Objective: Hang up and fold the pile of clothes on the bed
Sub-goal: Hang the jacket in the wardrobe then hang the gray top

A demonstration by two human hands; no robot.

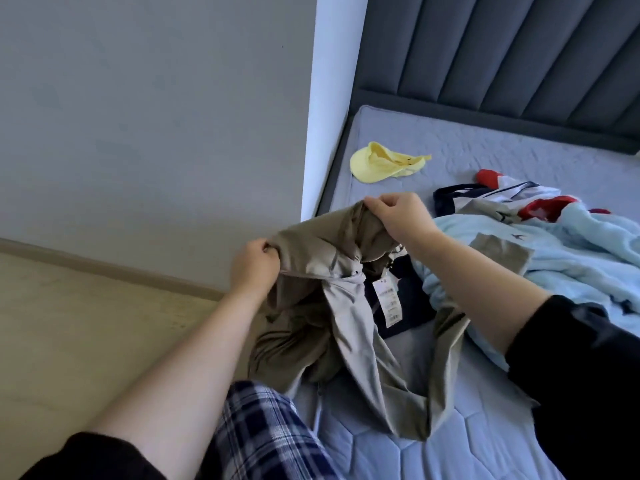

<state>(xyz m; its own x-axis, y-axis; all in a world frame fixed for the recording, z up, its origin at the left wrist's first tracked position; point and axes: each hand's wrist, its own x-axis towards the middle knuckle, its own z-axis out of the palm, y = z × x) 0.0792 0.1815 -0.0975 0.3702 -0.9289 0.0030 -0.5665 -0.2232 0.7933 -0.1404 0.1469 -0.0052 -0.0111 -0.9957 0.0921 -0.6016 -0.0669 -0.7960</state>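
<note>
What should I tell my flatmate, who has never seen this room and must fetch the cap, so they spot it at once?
Start at the padded dark headboard and look at the blue-grey mattress just below it. In the corner nearest the wall lies the yellow cap. It is the only yellow thing, lying apart from the clothes pile.

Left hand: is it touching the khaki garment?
Touching. The head view shows the left hand with its fingers curled round a bunched edge of the khaki garment.
</note>
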